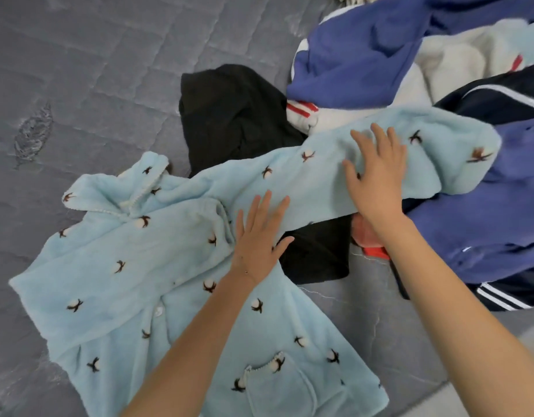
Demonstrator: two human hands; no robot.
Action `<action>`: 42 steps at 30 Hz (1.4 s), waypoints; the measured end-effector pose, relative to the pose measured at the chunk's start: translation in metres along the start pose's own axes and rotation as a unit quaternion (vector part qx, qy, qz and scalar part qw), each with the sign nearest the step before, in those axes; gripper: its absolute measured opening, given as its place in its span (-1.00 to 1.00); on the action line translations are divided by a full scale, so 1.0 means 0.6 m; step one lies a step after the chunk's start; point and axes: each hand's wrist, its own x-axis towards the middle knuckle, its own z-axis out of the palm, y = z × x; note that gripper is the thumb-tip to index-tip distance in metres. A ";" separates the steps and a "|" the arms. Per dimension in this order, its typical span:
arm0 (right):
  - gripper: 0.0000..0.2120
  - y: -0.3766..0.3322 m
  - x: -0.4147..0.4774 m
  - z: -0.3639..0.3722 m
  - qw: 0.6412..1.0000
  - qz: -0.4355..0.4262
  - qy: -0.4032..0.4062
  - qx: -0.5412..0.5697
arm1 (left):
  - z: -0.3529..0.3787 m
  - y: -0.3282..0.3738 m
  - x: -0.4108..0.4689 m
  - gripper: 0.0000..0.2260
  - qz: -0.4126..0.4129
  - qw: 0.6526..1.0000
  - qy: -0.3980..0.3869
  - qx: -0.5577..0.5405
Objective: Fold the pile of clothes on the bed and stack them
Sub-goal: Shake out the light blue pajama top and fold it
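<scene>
A light-blue fleece pajama top (133,281) is spread on the grey quilted bed (79,70), its sleeve (334,173) stretched over a black garment (238,115). The sleeve is pressed flat by the left hand (259,233) and right hand (377,173), fingers straight and splayed, beside the unfolded pile (440,70).

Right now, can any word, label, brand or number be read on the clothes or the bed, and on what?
No readable text anywhere.
Light blue fleece pajama top: flower motifs only, no letters.
Purple-blue garment: small white mark near its edge, too blurred to read.
</scene>
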 end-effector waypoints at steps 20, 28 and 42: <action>-0.23 0.173 0.042 -0.134 0.962 0.230 -0.026 0.146 | -0.018 0.212 0.131 -0.68 -0.010 0.975 0.115 -0.190; -0.70 0.092 0.006 -0.145 0.996 0.066 0.006 -0.066 | -0.045 0.283 0.095 -0.74 -0.138 0.853 -0.004 -0.503; -0.62 -0.168 -0.087 -0.017 0.863 0.141 -0.264 0.406 | -0.102 0.104 -0.018 -0.55 -0.283 0.726 0.094 -0.619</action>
